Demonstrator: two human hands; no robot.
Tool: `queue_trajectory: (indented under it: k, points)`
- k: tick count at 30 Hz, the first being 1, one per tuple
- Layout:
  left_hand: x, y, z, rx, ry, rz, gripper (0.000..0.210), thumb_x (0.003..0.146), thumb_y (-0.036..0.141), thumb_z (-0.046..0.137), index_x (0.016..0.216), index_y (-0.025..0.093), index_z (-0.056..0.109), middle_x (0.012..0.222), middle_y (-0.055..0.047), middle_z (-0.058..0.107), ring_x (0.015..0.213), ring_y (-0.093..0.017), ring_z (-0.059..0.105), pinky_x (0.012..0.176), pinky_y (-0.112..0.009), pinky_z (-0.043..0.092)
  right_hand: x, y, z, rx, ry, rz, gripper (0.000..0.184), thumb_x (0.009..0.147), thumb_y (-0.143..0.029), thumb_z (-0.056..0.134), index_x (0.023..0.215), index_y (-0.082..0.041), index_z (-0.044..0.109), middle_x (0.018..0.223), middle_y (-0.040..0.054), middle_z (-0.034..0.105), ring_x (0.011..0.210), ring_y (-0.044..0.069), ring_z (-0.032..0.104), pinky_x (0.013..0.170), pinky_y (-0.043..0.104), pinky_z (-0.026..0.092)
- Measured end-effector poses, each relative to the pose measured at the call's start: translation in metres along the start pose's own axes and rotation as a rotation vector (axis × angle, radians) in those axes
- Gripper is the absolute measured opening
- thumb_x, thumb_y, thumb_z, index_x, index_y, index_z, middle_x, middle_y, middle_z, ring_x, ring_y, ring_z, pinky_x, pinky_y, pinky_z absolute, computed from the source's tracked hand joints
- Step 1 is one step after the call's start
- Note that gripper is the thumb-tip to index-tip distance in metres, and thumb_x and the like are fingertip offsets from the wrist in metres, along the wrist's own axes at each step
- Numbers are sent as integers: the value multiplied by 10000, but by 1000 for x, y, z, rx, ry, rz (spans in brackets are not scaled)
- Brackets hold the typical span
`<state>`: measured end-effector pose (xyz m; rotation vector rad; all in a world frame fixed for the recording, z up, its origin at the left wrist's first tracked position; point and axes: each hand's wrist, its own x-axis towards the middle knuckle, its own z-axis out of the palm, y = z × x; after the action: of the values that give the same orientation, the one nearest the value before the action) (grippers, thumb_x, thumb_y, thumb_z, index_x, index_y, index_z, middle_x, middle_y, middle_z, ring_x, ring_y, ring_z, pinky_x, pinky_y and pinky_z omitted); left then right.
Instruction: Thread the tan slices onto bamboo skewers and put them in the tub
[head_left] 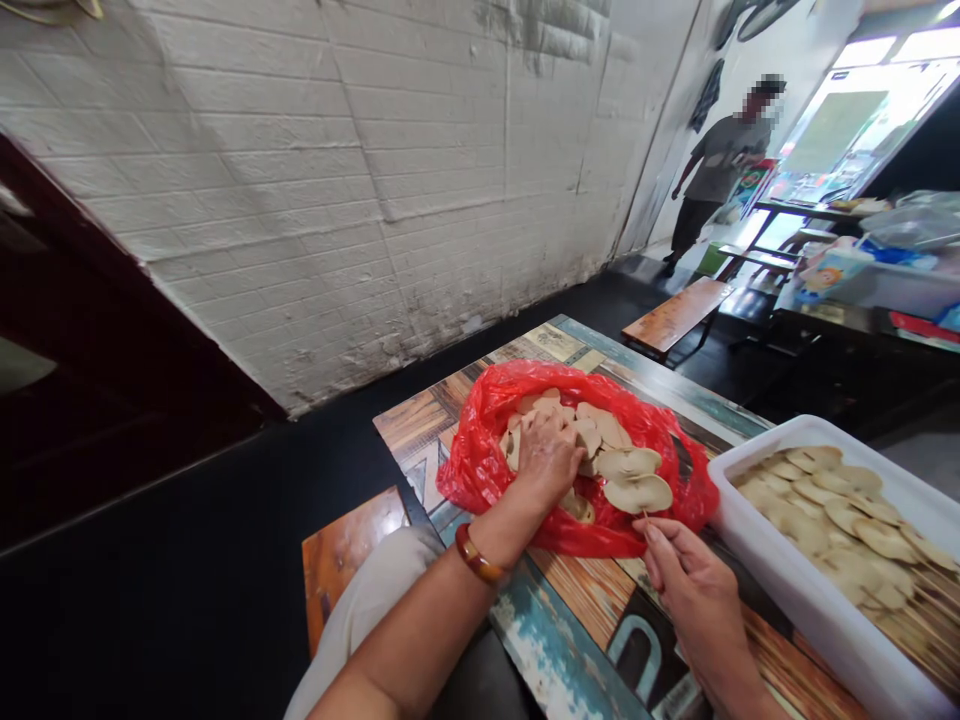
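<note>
A red plastic bag (480,480) lies spread on the table, holding a heap of thin, pale tan round slices (604,425). Inside it, my left hand (550,450) reaches down among the slices with bent fingers. The fingertips are hidden, so what they grip does not show. My right hand (686,560), at the bag's near right edge, pinches the end of a thin wooden skewer (646,517) between thumb and fingers. Pale slices (637,493) sit on that skewer, over the bag's opening.
To the right stands a white plastic tub (757,545) with many skewered slices (847,510). The patterned wooden table (592,595) adjoins a white brick wall (360,190). Benches (675,315) and a cluttered table (862,320) lie beyond; a person (724,165) is at the back.
</note>
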<state>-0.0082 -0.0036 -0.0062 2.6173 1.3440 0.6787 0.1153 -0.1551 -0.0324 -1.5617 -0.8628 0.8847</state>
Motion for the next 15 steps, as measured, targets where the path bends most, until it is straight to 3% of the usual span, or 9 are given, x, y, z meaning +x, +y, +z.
queue_trajectory:
  k: [4,8,12,15]
  points:
    - [1,-1,0,-157,76,-22,73,745,223,551,783,193,606,934,-72,574,946,-223,460,850,-389,325,0,-1,-1,10,2,-20,319,776,-427,540,936,-156,586,470,-84,396,397,82,363,370,193,279]
    - [5,-8,6,-577,142,-104,42,715,178,543,684,169,571,741,-26,572,754,-149,501,733,-289,387,0,-2,-1,-23,-7,-43,314,786,-446,517,885,-155,581,486,-77,396,413,86,364,387,198,281]
    - [7,-17,11,-1037,102,-269,104,736,253,517,750,152,537,632,17,528,550,-87,466,538,-203,366,0,-3,-1,-60,-3,-56,317,790,-473,501,849,-170,570,490,-78,382,422,96,354,406,210,278]
    - [4,-22,12,-1131,63,-276,156,749,261,502,847,150,549,636,16,549,535,-87,487,533,-202,381,1,-2,-1,-60,7,-79,317,790,-477,501,847,-175,576,487,-79,392,429,97,361,421,209,287]
